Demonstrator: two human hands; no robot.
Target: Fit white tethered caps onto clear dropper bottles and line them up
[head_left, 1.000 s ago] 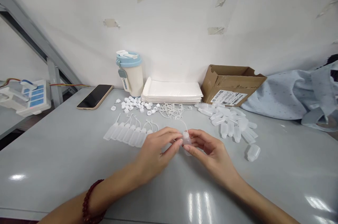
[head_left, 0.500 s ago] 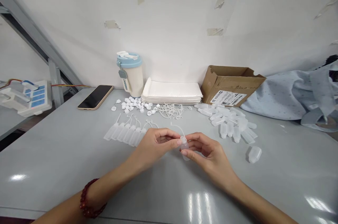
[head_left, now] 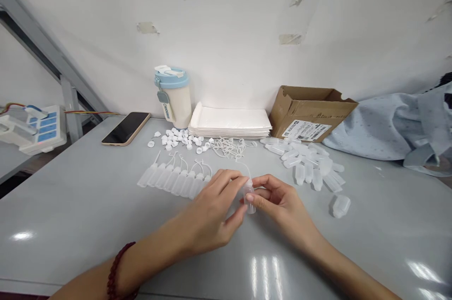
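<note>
A small clear bottle [head_left: 250, 202] with a thin white tube curving up from its top is pinched between the thumb and fingers of my right hand [head_left: 278, 201]. At the bottle's left side is my left hand [head_left: 221, 210], thumb and fingers apart, fingertips at the neck. A row of clear bottles with tubes [head_left: 173, 180] lies on the table, partly behind my left hand. White caps [head_left: 176, 137] and a tangle of white tubes [head_left: 231, 148] lie behind. Loose bottles [head_left: 309, 161] are piled at the right.
On the grey table [head_left: 106, 206] stand a cup with a blue lid [head_left: 180, 100], a phone [head_left: 126, 128], a stack of white envelopes [head_left: 229, 123] and a cardboard box [head_left: 310, 114]. A light blue cloth [head_left: 381, 125] lies at the right. One bottle [head_left: 341, 206] sits apart, nearer me.
My left fingers have spread and no longer pinch the bottle's top. The bottle, still in my right hand, has shifted slightly right and looks more upright.
</note>
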